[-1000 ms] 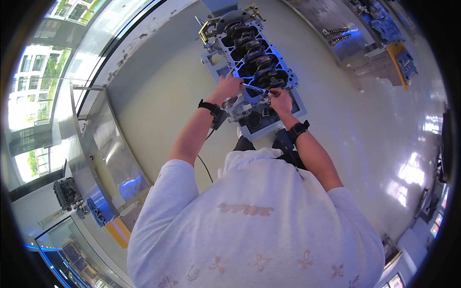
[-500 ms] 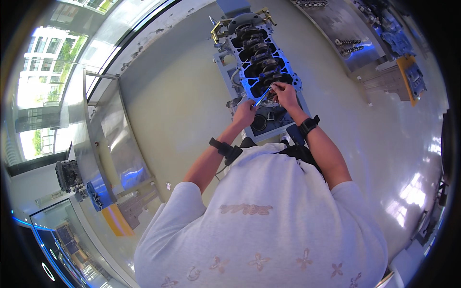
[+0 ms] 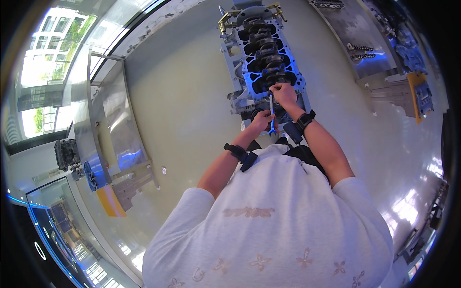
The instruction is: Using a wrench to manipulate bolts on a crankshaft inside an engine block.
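Observation:
An engine block (image 3: 248, 79) stands in front of me on a grey stand, its crankshaft (image 3: 265, 48) lying exposed along the middle. At the block's near end, my right hand (image 3: 284, 94) is closed, its fingertips at the upper end of a wrench (image 3: 272, 106). My left hand (image 3: 262, 121) grips the wrench lower down, fingers wrapped round the shaft. The open jaw at the wrench's lower end points toward my body. What the right fingertips touch on the block is partly hidden.
Camshafts (image 3: 361, 52) lie on a metal table (image 3: 343, 29) at the far right, with an orange-edged board (image 3: 417, 98) beyond its near end. To the left stand another metal table (image 3: 115, 115) and a dark engine (image 3: 66, 154). Brass-coloured brackets (image 3: 224, 23) flank the block's far end.
The wrench has swung from a slant to nearly in line with my body. My left hand has moved right and closer to me. The whole view has shifted slightly.

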Demonstrator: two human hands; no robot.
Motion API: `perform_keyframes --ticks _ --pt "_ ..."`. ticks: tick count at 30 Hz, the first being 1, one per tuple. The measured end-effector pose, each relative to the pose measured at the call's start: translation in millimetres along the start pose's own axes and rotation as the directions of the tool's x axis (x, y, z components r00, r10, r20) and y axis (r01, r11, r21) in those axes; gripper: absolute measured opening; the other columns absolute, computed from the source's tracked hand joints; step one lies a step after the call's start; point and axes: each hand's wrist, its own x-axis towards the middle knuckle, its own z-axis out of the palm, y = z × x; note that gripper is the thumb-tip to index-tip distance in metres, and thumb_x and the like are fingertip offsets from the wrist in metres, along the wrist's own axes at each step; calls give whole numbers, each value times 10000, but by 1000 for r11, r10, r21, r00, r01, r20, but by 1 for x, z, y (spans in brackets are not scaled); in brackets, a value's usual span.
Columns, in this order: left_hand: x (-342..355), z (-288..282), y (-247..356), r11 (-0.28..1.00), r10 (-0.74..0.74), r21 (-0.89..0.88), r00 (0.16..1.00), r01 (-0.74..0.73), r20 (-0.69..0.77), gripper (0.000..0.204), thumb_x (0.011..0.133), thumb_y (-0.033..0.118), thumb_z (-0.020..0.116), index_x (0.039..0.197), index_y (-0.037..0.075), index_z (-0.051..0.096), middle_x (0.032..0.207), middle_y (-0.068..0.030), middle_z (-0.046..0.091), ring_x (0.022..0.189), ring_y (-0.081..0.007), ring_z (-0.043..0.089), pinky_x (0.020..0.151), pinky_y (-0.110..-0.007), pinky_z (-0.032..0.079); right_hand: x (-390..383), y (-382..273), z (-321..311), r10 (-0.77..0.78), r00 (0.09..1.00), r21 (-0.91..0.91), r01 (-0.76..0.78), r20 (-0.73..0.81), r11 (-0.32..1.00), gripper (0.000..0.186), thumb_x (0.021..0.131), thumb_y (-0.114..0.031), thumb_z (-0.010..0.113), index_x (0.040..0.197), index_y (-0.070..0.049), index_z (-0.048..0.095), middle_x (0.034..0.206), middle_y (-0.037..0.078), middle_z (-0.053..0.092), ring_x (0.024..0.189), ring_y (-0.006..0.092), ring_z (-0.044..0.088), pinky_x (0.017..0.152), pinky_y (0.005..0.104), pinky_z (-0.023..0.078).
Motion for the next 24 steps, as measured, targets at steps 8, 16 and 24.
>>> perform_keyframes --ticks 8,16,24 --pt "7 -51 25 763 -7 637 987 110 -163 231 937 182 487 825 -3 569 738 -143 627 628 -272 655 552 -398 520 -13 3 9 223 972 135 -211 -75 968 216 775 -333 678 888 -158 733 804 85 696 773 267 670 677 369 513" --pt "61 -111 124 -133 335 986 932 -100 140 233 860 319 582 956 129 679 892 -95 677 870 -288 632 737 -406 463 -27 -9 9 373 925 228 -349 -69 909 209 780 -319 687 883 -142 730 676 46 676 603 176 656 606 322 494" --pt "69 -100 164 -286 280 935 914 -212 293 209 826 309 630 937 141 688 878 -68 679 869 -271 632 751 -404 460 -27 3 19 268 962 333 -235 -58 913 247 810 -275 671 925 -57 688 703 49 682 529 164 639 561 305 498"
